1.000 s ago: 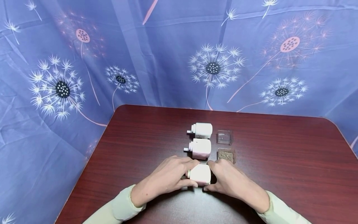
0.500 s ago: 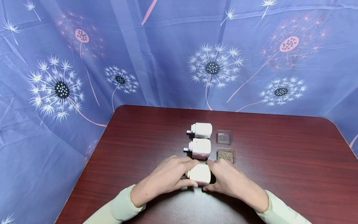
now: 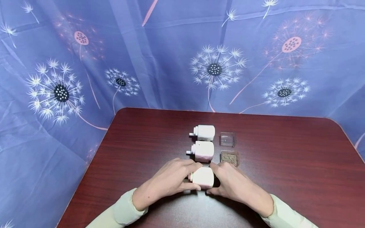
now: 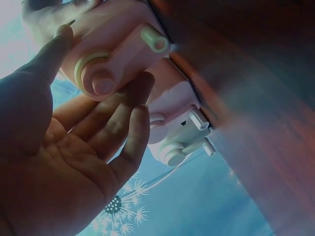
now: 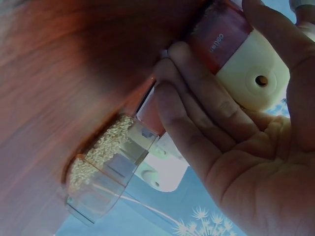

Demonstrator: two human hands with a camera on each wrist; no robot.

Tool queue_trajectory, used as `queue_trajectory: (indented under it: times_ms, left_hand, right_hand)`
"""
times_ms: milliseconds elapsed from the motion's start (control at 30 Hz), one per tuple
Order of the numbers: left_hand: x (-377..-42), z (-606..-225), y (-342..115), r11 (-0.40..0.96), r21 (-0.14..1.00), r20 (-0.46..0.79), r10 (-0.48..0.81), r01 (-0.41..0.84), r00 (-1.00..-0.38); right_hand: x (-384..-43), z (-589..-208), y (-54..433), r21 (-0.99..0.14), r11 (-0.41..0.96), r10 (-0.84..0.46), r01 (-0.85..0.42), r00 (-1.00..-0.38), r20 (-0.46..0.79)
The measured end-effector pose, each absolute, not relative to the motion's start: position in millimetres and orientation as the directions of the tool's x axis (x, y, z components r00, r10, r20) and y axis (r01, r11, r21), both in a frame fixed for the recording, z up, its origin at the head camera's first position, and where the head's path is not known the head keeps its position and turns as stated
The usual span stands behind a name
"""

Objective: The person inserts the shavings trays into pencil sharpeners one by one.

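A pale crank pencil sharpener [image 3: 203,177] sits on the table between my hands. My left hand [image 3: 172,180] grips its crank end, thumb on the near side and fingers on the far side. The crank handle [image 4: 154,40] shows in the left wrist view. My right hand [image 3: 233,183] holds the opposite end, where a round pencil hole [image 5: 261,80] and a dark see-through shavings bin [image 5: 219,37] are visible. Just beyond lie a pinkish-white sharpener [image 3: 204,151] and a white one [image 3: 206,132], cranks pointing left.
Right of the sharpeners is a clear tray filled with pencil shavings [image 3: 229,158]. Behind it lies another clear tray [image 3: 227,139] with no shavings visible. The dark red table [image 3: 285,152] ends at a blue dandelion-print cloth [image 3: 171,63].
The whole head view has shifted slightly left. Both hands keep their hold on the nearest sharpener, and nothing on the table has visibly moved.
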State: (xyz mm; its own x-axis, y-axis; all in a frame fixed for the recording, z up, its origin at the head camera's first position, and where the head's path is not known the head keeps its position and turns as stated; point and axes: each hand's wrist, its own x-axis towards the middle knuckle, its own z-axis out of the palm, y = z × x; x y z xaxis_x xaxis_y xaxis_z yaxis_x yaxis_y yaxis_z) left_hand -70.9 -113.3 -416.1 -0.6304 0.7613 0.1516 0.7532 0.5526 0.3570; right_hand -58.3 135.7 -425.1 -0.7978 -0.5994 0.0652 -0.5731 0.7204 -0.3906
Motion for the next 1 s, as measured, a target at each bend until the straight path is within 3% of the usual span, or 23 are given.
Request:
queue_trajectory:
  times_ms: [367,1000]
  left_hand:
    - [-71,-414,-114,0.568,0.306,0.143,0.766,0.764,-0.627]
    - [-69,-415,-116,0.576,0.315,0.109,0.768,0.755,-0.631]
  right_hand:
    - [-60,-426,137,-0.406,0.7,-0.605,-0.587,-0.79,0.1]
    - [-60,-423,146,-0.497,0.634,-0.642,-0.592,-0.762,0.09]
